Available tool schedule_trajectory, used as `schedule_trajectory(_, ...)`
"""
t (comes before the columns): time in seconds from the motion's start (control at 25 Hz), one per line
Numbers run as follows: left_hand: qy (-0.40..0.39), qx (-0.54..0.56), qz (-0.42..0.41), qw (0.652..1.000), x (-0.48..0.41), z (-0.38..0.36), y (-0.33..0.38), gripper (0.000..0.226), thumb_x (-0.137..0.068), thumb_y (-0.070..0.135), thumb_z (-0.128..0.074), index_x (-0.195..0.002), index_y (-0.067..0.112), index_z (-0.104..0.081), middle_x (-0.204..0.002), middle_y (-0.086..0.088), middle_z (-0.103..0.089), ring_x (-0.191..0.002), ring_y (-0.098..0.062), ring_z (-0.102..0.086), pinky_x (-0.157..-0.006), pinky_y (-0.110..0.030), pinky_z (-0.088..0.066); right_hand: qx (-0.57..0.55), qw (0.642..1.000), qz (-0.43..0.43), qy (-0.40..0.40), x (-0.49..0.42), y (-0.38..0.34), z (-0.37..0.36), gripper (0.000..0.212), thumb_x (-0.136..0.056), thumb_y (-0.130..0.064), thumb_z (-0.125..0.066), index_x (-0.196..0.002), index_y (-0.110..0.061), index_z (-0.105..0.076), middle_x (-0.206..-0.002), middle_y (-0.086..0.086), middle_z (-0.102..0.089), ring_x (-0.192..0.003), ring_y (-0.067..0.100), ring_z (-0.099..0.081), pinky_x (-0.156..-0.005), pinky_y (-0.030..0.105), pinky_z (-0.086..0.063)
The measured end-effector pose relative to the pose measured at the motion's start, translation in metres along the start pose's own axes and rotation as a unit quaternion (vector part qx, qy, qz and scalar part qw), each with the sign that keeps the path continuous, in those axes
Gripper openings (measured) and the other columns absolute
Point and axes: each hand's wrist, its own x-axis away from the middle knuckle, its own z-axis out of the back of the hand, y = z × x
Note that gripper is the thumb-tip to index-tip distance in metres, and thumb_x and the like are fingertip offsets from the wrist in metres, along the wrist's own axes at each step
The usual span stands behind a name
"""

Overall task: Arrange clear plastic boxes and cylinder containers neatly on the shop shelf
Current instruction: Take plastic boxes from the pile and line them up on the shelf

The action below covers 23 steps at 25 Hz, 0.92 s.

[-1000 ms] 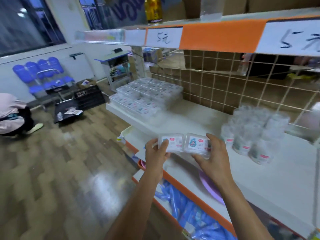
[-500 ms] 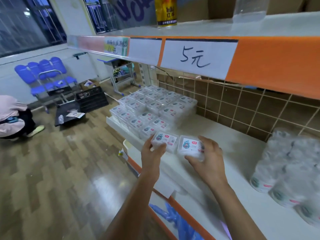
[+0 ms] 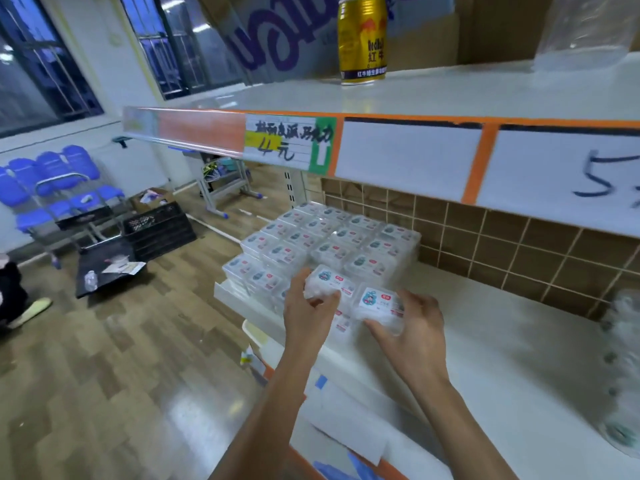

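Blurred and cropped by right frame edge: cylinder containers (image 3: 623, 368). Cropped at right edge: handwritten price label (image 3: 568, 174). Cropped at left edge: person (image 3: 10, 289). Illegible, too small: print on clear plastic boxes (image 3: 346, 244).

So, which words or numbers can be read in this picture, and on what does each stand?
"RedBull", "红牛": gold can.
"4元": green-edged price label; the handwritten line above it is blurred.
"5": white label, cut off by the frame edge.
clear boxes: labels too blurred to read.
purple banner: letters not readable.
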Motion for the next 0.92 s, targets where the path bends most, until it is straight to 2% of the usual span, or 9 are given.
schedule_trajectory(0.12, -0.038, -0.056, -0.002, 0.998, -0.029, 0.013, -0.013, 0.061, -0.080, 0.029, -0.068, -0.134, 0.036, -0.041, -0.115, -0.019, -0.059, -0.064, -0.004, -0.058, -0.066, -0.020, -0.048, 0.017, 0.999, -0.029, 0.002, -0.003, -0.014, -0.023, 0.069, -0.072, -0.042, -0.073, -0.130, -0.016, -0.046, -0.128, 0.008, -0.043, -0.117, 0.024, -0.040, -0.097, 0.030, -0.036)
schedule_trajectory(0.16, -0.048, -0.068, -0.003, 0.997, -0.037, 0.015, -0.017, 0.062, -0.079, 0.033, -0.067, -0.135, 0.038, -0.039, -0.115, -0.021, -0.059, -0.068, -0.006, -0.059, -0.069, -0.023, -0.050, 0.021, 0.999, -0.034, 0.007, -0.003, -0.016, -0.029, 0.069, -0.072, -0.042, -0.073, -0.131, -0.017, -0.045, -0.130, 0.008, -0.042, -0.118, 0.024, -0.040, -0.098, 0.031, -0.037)
schedule_trajectory(0.28, -0.067, -0.134, -0.066, 0.987, -0.053, 0.021, -0.025, 0.066, -0.080, 0.034, -0.067, -0.139, 0.034, -0.037, -0.126, -0.002, -0.044, -0.090, -0.013, -0.060, -0.081, -0.022, -0.045, 0.040, 0.998, -0.049, 0.022, -0.004, -0.025, -0.044, 0.071, -0.073, -0.044, -0.072, -0.132, -0.018, -0.042, -0.132, 0.006, -0.041, -0.119, 0.023, -0.039, -0.099, 0.031, -0.036)
schedule_trajectory(0.32, -0.060, -0.174, -0.104, 0.977, -0.058, 0.023, -0.029, 0.067, -0.080, 0.033, -0.068, -0.140, 0.027, -0.038, -0.128, 0.000, -0.038, -0.101, -0.016, -0.057, -0.086, -0.023, -0.044, 0.049, 0.997, -0.057, 0.026, -0.004, -0.028, -0.049, 0.072, -0.073, -0.045, -0.072, -0.132, -0.018, -0.041, -0.132, 0.006, -0.041, -0.119, 0.023, -0.039, -0.098, 0.030, -0.036)
schedule_trajectory(0.4, -0.036, -0.264, -0.177, 0.948, -0.066, 0.024, -0.035, 0.061, -0.080, 0.033, -0.069, -0.135, 0.013, -0.048, -0.132, -0.007, -0.040, -0.117, -0.024, -0.047, -0.095, -0.035, -0.044, 0.065, 0.995, -0.071, 0.037, -0.005, -0.034, -0.056, 0.072, -0.072, -0.046, -0.073, -0.130, -0.018, -0.040, -0.132, 0.005, -0.043, -0.118, 0.022, -0.040, -0.096, 0.030, -0.038)
schedule_trajectory(0.52, 0.004, -0.338, -0.264, 0.903, -0.077, 0.026, -0.042, 0.044, -0.081, 0.041, -0.058, -0.110, 0.010, -0.068, -0.116, -0.010, -0.057, -0.109, -0.027, -0.044, -0.090, -0.042, -0.045, 0.070, 0.993, -0.084, 0.051, -0.005, -0.039, -0.067, 0.068, -0.073, -0.039, -0.074, -0.128, -0.016, -0.040, -0.133, 0.007, -0.041, -0.117, 0.023, -0.040, -0.094, 0.031, -0.041)
schedule_trajectory(0.6, 0.007, -0.350, -0.296, 0.889, -0.082, 0.026, -0.043, 0.049, -0.080, 0.047, -0.046, -0.102, 0.012, -0.072, -0.110, -0.007, -0.063, -0.107, -0.025, -0.044, -0.086, -0.041, -0.048, 0.058, 0.992, -0.092, 0.066, -0.006, -0.041, -0.071, 0.066, -0.074, -0.034, -0.074, -0.127, -0.016, -0.040, -0.134, 0.008, -0.036, -0.119, 0.024, -0.040, -0.092, 0.029, -0.042)
schedule_trajectory(0.76, -0.026, -0.359, -0.302, 0.883, -0.091, 0.025, -0.048, 0.057, -0.082, 0.048, -0.034, -0.112, 0.012, -0.068, -0.124, -0.011, -0.060, -0.124, -0.033, -0.047, -0.100, -0.045, -0.041, 0.077, 0.990, -0.104, 0.061, -0.012, -0.046, -0.074, 0.065, -0.076, -0.039, -0.070, -0.129, -0.019, -0.038, -0.134, 0.006, -0.035, -0.119, 0.022, -0.041, -0.091, 0.026, -0.042)
schedule_trajectory(0.92, -0.046, -0.365, -0.297, 0.881, -0.095, 0.026, -0.050, 0.061, -0.085, 0.048, -0.029, -0.117, 0.011, -0.065, -0.126, -0.014, -0.059, -0.123, -0.033, -0.049, -0.106, -0.042, -0.036, 0.111, 0.985, -0.112, 0.068, -0.019, -0.046, -0.077, 0.066, -0.076, -0.043, -0.069, -0.128, -0.017, -0.039, -0.130, 0.006, -0.042, -0.115, 0.021, -0.042, -0.092, 0.028, -0.041)
